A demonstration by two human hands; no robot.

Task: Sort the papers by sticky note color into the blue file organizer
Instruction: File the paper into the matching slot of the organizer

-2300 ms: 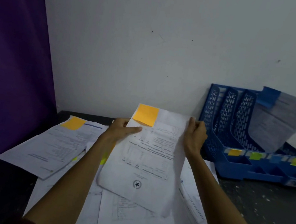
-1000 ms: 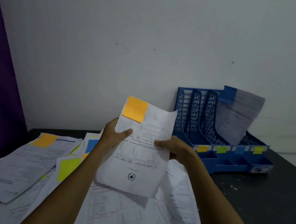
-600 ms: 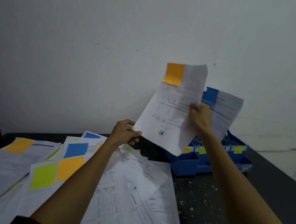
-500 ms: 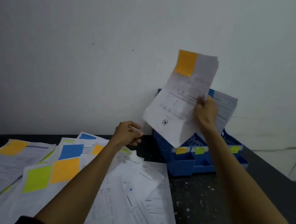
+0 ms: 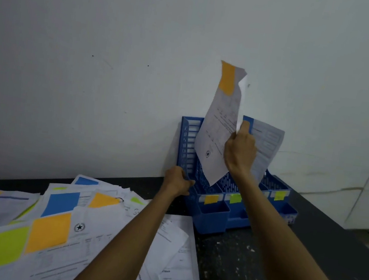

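Note:
My right hand grips a paper with an orange sticky note, held upright with its lower corner dipping into the leftmost slot of the blue file organizer. That slot carries an orange label; the slot to its right has a green label, and a yellow label marks the far right one. My left hand grasps the organizer's left wall. A paper with a blue sticky note stands in a slot behind my right hand.
Several loose papers with orange, blue and green notes are spread over the dark table at the left and front. A white wall stands right behind the organizer. The table's right edge drops off beyond the organizer.
My right hand carried the orange-note paper from the pile up and right to the organizer's leftmost slot. My left hand let go of the paper and moved onto the organizer's left wall.

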